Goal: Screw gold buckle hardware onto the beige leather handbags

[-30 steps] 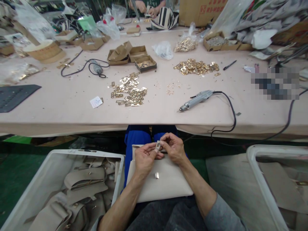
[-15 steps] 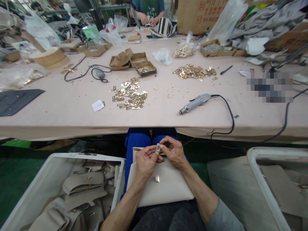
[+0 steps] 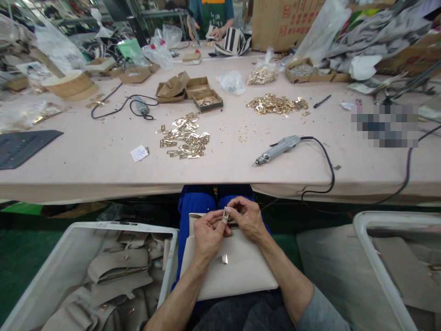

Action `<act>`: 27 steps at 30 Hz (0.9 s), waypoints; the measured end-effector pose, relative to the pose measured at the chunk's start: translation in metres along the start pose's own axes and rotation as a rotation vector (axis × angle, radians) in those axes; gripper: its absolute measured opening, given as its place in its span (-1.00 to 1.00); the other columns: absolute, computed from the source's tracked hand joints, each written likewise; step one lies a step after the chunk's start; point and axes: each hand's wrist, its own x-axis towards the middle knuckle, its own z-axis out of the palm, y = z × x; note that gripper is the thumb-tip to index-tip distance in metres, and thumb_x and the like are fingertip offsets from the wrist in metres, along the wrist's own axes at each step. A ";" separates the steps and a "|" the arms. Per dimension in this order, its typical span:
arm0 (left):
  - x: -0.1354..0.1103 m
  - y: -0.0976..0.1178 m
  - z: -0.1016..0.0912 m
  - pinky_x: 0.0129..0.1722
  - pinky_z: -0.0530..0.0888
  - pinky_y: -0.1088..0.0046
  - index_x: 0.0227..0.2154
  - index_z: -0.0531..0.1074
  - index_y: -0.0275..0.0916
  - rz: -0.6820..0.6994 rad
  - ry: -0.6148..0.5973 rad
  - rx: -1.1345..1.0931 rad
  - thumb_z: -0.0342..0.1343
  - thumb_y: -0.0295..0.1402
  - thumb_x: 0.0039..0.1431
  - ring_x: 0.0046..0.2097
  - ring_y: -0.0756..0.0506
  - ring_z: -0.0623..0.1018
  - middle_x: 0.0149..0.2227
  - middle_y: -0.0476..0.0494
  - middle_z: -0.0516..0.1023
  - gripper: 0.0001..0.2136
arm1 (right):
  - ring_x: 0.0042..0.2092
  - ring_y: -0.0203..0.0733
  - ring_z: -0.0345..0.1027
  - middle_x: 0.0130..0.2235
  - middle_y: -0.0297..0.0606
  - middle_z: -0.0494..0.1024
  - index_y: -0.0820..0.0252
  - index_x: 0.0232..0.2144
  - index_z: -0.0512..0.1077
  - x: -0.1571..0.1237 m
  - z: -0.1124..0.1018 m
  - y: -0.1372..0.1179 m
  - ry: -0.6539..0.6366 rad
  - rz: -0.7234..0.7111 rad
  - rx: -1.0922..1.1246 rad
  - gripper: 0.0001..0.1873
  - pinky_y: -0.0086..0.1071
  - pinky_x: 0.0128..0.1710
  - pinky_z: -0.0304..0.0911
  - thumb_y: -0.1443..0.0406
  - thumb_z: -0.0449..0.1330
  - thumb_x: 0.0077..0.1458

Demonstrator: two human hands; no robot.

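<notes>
A cream bag (image 3: pixel 237 271) lies across my lap, with a small shiny turn-lock fitting (image 3: pixel 225 259) on its face. Above that fitting, my left hand (image 3: pixel 210 232) and my right hand (image 3: pixel 246 218) meet at the bag's upper part. Between their fingertips they pinch a small metal clasp plate (image 3: pixel 225 215) with a slot in it. Whether it sits on a strap end is hard to make out, as fingers cover most of it. On the table ahead lie a pile of similar gold clasp plates (image 3: pixel 188 138) and a grey electric screwdriver (image 3: pixel 277 149).
White bins with bags stand on my left (image 3: pixel 120 225) and right (image 3: pixel 379 257). Small cardboard boxes (image 3: pixel 208 101), another pile of gold metal parts (image 3: pixel 275 104) and a pen (image 3: pixel 322 101) lie on the table. Across it, a person (image 3: pixel 215 23) handles a striped piece.
My hands stay at nearly the same spot, the fingers shifting slightly around the clasp plate, which looks a little more covered. The person across the table has moved their hands apart.
</notes>
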 end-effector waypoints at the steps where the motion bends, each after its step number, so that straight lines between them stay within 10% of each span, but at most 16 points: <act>1: 0.000 0.000 0.000 -0.52 0.54 0.52 -0.16 0.56 -0.40 0.009 -0.006 0.028 0.37 -0.25 0.10 -0.55 -0.02 0.56 -0.39 -0.22 0.67 -0.67 | -0.37 -0.25 0.41 -0.38 -0.29 0.55 0.18 -0.32 0.52 0.000 0.000 0.000 0.006 0.001 0.014 -0.83 -0.39 -0.34 0.35 0.19 0.33 0.17; 7: -0.004 0.000 0.000 -0.39 0.57 0.51 0.04 0.52 -0.24 0.094 -0.061 0.236 0.16 -0.23 0.32 -0.29 -0.08 0.65 -0.11 -0.22 0.64 -0.69 | -0.35 -0.26 0.40 -0.35 -0.30 0.50 0.19 -0.34 0.51 -0.002 0.001 0.002 0.097 -0.075 0.055 -0.85 -0.41 -0.34 0.34 0.22 0.30 0.20; 14: -0.003 -0.007 -0.003 -0.27 0.58 0.48 -0.10 0.60 -0.27 0.117 -0.039 0.119 0.35 -0.40 0.11 -0.29 -0.08 0.63 -0.24 -0.17 0.67 -0.73 | -0.23 -0.21 0.43 -0.24 -0.25 0.52 0.12 -0.07 0.56 -0.008 0.002 -0.004 0.104 -0.198 -0.054 -0.80 -0.34 -0.23 0.35 0.28 0.25 0.26; 27: -0.004 0.001 0.009 -0.37 0.57 0.51 -0.24 0.62 -0.32 0.042 0.080 -0.033 0.43 -0.39 -0.04 -0.38 -0.06 0.61 -0.35 -0.17 0.68 -0.73 | -0.25 -0.18 0.38 -0.26 -0.22 0.47 0.16 -0.18 0.52 -0.013 0.003 -0.010 0.081 -0.277 -0.139 -0.87 -0.30 -0.27 0.28 0.32 0.16 0.30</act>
